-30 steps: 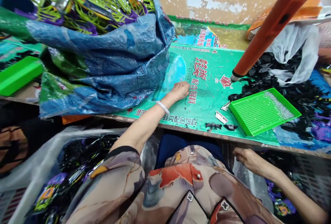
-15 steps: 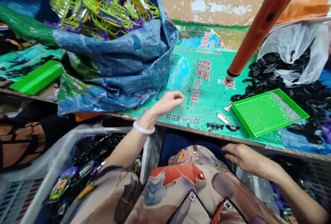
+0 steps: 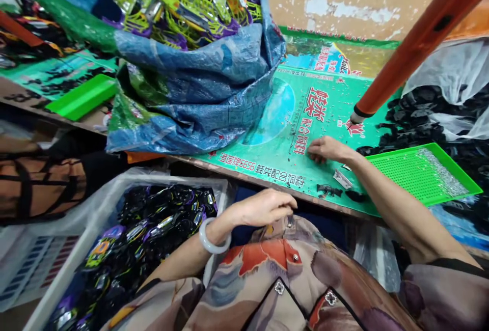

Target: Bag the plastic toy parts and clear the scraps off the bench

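My left hand (image 3: 265,208), a pale bangle (image 3: 214,236) on its wrist, is held just in front of the table edge, over my lap. Its fingers are bent together, and whatever they may hold is hidden. Over the green printed sheet (image 3: 273,160) on the table hovers or rests my right hand (image 3: 331,149), fingers curled down; I cannot make out anything in them. Close to that hand lie a small silvery piece (image 3: 343,178) and dark plastic parts (image 3: 329,190). An orange-red power screwdriver (image 3: 405,51) hangs tip-down above the sheet, beyond the right hand.
A blue woven sack (image 3: 194,102) full of lime-green and purple plastic parts stands at the left. On the right are a green tray (image 3: 397,173) of small metal pieces and black parts (image 3: 414,107). A white crate (image 3: 95,224) of dark parts sits below the table.
My left hand has drawn back from above the sheet to over my lap. My right hand has risen from my lap and reached forward over the table. The view has shifted rightward-tilted slightly.
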`<state>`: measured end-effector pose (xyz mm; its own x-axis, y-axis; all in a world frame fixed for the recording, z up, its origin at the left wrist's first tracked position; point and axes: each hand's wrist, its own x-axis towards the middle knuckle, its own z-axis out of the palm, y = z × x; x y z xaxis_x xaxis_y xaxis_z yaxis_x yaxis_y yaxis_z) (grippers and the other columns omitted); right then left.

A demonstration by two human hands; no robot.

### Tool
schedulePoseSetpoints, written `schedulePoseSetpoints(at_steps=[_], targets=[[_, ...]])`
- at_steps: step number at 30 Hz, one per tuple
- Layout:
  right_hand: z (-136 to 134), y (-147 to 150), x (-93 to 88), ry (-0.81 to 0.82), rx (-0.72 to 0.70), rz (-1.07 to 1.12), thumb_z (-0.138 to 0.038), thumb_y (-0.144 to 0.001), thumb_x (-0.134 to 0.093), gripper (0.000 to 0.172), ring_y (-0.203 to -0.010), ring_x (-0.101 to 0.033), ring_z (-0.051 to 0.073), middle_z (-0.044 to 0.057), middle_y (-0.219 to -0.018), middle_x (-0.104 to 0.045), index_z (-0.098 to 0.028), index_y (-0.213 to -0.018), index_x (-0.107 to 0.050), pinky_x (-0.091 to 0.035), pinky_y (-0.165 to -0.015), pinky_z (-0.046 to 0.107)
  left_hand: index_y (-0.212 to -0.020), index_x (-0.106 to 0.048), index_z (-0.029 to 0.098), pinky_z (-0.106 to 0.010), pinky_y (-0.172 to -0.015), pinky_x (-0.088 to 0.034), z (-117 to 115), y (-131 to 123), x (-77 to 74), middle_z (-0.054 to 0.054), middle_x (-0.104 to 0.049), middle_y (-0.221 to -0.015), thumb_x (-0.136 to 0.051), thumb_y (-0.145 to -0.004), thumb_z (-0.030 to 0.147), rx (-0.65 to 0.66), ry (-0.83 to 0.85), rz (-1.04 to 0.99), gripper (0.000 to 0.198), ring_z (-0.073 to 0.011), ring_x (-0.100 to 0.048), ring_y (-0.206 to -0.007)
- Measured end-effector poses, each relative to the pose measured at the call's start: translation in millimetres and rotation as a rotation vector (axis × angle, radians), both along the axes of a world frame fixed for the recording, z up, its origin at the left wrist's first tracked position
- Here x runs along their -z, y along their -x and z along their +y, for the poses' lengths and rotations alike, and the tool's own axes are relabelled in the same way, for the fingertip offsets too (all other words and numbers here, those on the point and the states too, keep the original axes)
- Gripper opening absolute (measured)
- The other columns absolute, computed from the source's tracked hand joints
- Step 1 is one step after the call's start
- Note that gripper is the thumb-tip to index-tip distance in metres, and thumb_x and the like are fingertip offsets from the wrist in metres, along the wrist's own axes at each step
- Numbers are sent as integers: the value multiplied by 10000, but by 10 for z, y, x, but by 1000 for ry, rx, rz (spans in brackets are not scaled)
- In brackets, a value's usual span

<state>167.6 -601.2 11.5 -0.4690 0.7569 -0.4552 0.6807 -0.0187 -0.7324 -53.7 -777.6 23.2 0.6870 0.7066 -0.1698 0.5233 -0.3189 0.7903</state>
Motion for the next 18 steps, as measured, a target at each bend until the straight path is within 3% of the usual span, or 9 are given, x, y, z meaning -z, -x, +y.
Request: schedulePoseSetpoints(at_steps=[4,7,12,15,18], targets=[[84,-185,62,-210,389,159,-170,-856,-575,117,-661,-613,132,48,-771,-672,-129,-890,-679,-469,-523,200,-967,-676,174,-263,-762,-474,256,395,-41,-30,-713,-878,-474,-955,318,-371,-151,29,249,-157,-636,-806],[-17,-289,161,-188,469,192,-180,-839,-587,131,-646,-603,131,43,-743,-658,-121,-898,-688,-465,-524,203,-945,-677,173,-283,-766,-472,534,571,47,-27,-705,-848,-457,-926,345,-454,-164,140,280,-169,-622,-796],[-149,-302,207,-129,410,200,-176,-823,-580,114,-663,-598,129,36,-752,-659,-134,-857,-680,-455,-535,203,-907,-679,171,-272,-709,-472,904,548,192,-23,-696,-830,-474,-869,303,-354,-18,210,246,-160,-611,-755],[-160,-203,157,-99,280,132,-193,-831,-569,129,-637,-581,131,25,-697,-639,-137,-860,-681,-447,-539,211,-855,-637,161,-255,-629,-485,1113,450,254,-24,-661,-778,-480,-867,247,-458,149,146,179,-134,-598,-661],[-132,-55,115,-119,45,73,-225,-840,-563,161,-618,-568,127,15,-703,-654,-146,-868,-701,-432,-556,220,-828,-600,154,-260,-640,-521,1404,315,293,-30,-648,-772,-494,-872,170,-587,264,21,116,-119,-607,-640]])
